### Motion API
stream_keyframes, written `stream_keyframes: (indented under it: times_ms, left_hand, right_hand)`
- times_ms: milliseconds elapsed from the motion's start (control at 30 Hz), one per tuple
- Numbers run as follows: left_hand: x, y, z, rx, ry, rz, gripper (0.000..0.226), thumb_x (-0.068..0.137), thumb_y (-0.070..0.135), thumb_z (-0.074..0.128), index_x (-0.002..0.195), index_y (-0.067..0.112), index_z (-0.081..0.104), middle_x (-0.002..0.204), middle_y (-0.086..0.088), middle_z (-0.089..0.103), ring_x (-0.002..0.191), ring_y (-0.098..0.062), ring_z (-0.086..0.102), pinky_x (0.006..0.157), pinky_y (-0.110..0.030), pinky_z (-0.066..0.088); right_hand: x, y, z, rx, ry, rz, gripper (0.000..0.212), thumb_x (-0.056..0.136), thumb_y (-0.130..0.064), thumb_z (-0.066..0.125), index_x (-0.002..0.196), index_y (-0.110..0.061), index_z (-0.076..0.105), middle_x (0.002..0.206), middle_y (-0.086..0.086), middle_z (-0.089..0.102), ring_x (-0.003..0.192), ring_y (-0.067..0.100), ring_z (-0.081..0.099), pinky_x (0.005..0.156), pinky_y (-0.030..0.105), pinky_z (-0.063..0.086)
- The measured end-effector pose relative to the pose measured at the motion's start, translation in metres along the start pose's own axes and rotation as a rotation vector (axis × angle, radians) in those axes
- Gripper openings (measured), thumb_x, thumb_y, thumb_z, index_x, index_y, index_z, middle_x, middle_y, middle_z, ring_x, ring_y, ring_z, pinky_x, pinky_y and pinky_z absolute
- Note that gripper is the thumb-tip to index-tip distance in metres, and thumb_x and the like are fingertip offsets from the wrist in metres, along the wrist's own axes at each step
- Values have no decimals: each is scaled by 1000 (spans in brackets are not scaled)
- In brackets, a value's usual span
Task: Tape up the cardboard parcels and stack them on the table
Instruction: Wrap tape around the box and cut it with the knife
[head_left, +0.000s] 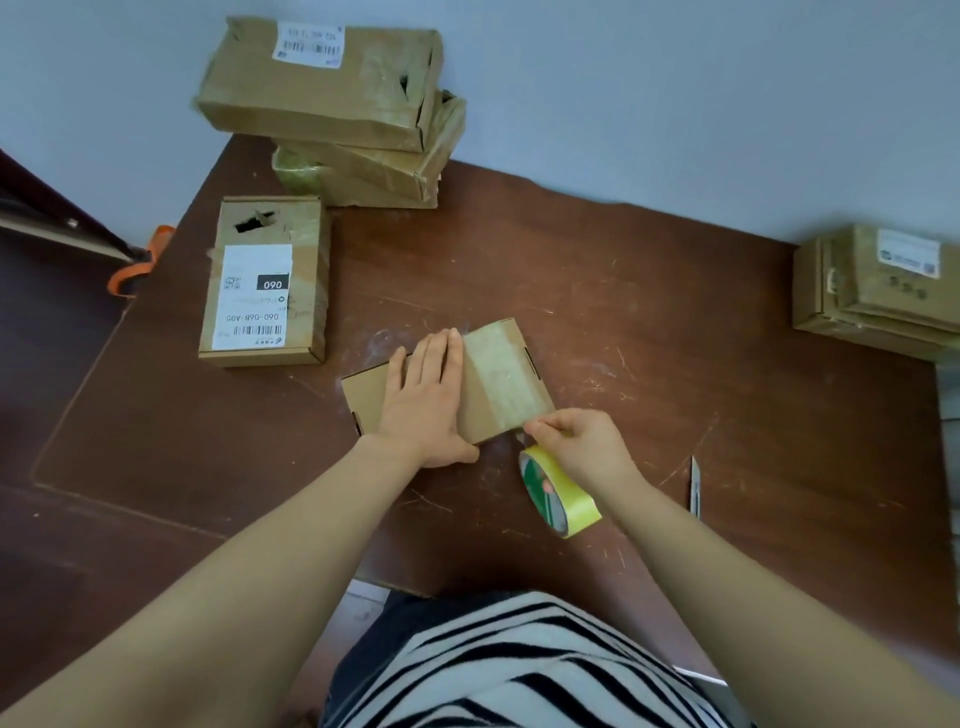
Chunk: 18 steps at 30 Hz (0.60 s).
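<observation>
Here, on the counter (649, 322), the left hand (426, 402) presses flat, fingers straight, on a small parcel (370, 396); the right hand (582, 447) pinches tape (501, 382) at its near edge, apparently off the yellow roll (560, 492). Next: sever, then smooth.

Small packing corner, not a warehouse. Whether it is a home or a shop's back room, I cannot tell. I work at a brown table (649, 322), its top scratched and scuffed white, set against a plain pale wall (675, 104). Far left: stack of taped parcels (322, 88), the top one with a barcode label. Just near of it, a labelled parcel (265, 280) lies flat, printed 060. Far right: more cardboard boxes (878, 291) with a shipping sticker. Close to me: yellow tape roll (558, 488); a cutter blade (695, 486) on the wood to its right. Orange strap (137, 265) beyond the table's left edge.
</observation>
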<state>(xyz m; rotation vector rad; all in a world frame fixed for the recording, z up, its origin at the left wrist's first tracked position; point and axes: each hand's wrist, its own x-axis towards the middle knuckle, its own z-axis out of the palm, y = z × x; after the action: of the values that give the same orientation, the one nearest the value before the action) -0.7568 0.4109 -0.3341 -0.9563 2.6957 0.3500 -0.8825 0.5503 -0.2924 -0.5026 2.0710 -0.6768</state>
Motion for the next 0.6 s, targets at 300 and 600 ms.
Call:
stream_keyframes:
  times_ms: [300, 600]
  left_hand:
    - [2, 25, 5, 139, 25, 230, 111, 83, 64, 52, 145, 15, -26, 154, -7, -28, 142, -19, -25, 113, -39, -19]
    - [-15, 24, 13, 178, 342, 495, 50, 74, 7, 68, 123, 15, 65, 132, -1, 59, 121, -24, 56, 93, -58, 46]
  right_hand:
    - [22, -7, -2, 59, -49, 142, 16, 85, -23, 69, 72, -15, 72, 63, -2, 62, 50, 6, 50, 45, 18, 40]
    - [13, -8, 3, 243, -148, 184, 19, 89, -17, 62, 90, 1, 64, 67, 11, 56, 50, 20, 58, 52, 20, 44]
